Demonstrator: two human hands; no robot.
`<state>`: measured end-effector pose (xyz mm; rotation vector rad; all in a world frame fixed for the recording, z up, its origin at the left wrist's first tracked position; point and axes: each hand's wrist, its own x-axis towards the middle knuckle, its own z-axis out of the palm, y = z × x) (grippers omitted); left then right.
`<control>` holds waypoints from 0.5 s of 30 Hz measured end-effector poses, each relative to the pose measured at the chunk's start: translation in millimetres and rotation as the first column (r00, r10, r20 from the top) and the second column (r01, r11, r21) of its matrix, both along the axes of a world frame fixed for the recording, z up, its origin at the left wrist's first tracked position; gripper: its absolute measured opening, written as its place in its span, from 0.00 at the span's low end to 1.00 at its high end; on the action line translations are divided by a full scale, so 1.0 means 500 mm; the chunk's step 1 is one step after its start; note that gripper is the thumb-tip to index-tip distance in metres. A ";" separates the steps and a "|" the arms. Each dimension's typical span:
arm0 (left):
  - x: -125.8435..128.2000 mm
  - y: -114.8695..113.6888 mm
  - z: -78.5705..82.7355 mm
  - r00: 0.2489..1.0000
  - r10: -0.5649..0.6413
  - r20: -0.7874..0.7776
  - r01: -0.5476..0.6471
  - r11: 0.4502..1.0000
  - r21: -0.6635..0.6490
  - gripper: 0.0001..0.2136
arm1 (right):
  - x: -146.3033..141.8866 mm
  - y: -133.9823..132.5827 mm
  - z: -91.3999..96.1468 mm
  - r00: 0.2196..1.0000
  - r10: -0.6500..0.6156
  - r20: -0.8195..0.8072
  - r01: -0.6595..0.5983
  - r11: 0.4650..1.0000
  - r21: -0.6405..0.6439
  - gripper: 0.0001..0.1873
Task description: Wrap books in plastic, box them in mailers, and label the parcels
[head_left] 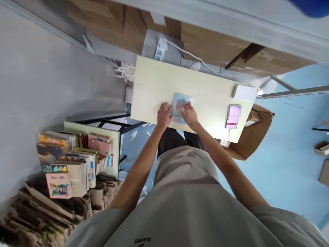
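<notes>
A thin book [178, 102] with a pale blue, pictured cover lies flat near the front edge of the cream table. My left hand [164, 116] rests at the book's left edge, its fingers apart and the thumb by the cover. Over the right half of the cover is my right hand [189, 115], with fingers bent and drawn together on the surface. Whether a small piece is pinched there is hidden and blurred.
On the table's [151, 85] right side are a phone [232, 120] with a cable and a white box [245, 92]. Cardboard boxes [213, 48] and a power strip [159, 51] stand behind. Stacked books [77, 161] fill a stand at left. An open carton [259, 133] sits right.
</notes>
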<state>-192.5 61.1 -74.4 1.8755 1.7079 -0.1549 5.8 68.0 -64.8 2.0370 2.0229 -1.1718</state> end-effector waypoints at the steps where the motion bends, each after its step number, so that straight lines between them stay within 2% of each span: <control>1: -0.004 0.009 0.001 0.999 -0.039 -0.007 0.039 0.999 -0.012 0.35 | -0.006 -0.025 0.014 1.000 0.008 0.012 -0.007 0.998 -0.055 0.30; 4: -0.015 0.029 0.016 0.991 -0.133 -0.022 0.132 0.990 -0.045 0.33 | -0.026 -0.069 0.050 0.999 0.020 0.048 -0.013 0.990 -0.138 0.34; 6: -0.018 0.046 0.036 0.985 -0.171 -0.013 0.170 0.984 -0.053 0.32 | -0.034 -0.070 0.076 0.998 0.018 0.056 -0.010 0.989 -0.145 0.33; 8: -0.011 0.074 0.064 0.984 -0.179 0.024 0.179 0.984 -0.009 0.32 | -0.032 -0.052 0.108 0.999 -0.009 0.047 0.013 0.996 -0.090 0.31; 10: 0.007 0.115 0.104 0.974 -0.199 0.105 0.189 0.977 0.103 0.29 | -0.017 -0.021 0.149 0.998 -0.064 0.022 0.063 0.997 0.042 0.30; 12: 0.035 0.169 0.158 0.941 -0.260 0.216 0.200 0.943 0.265 0.26 | 0.009 0.022 0.200 0.992 -0.125 -0.021 0.126 0.964 0.236 0.28; 13: 0.052 0.199 0.190 0.915 -0.300 0.268 0.197 0.915 0.352 0.24 | 0.026 0.048 0.229 0.988 -0.148 -0.044 0.155 0.927 0.342 0.27; 15: 0.088 0.266 0.262 0.856 -0.384 0.347 0.169 0.841 0.513 0.22 | 0.066 0.109 0.292 0.981 -0.176 -0.080 0.191 0.820 0.540 0.26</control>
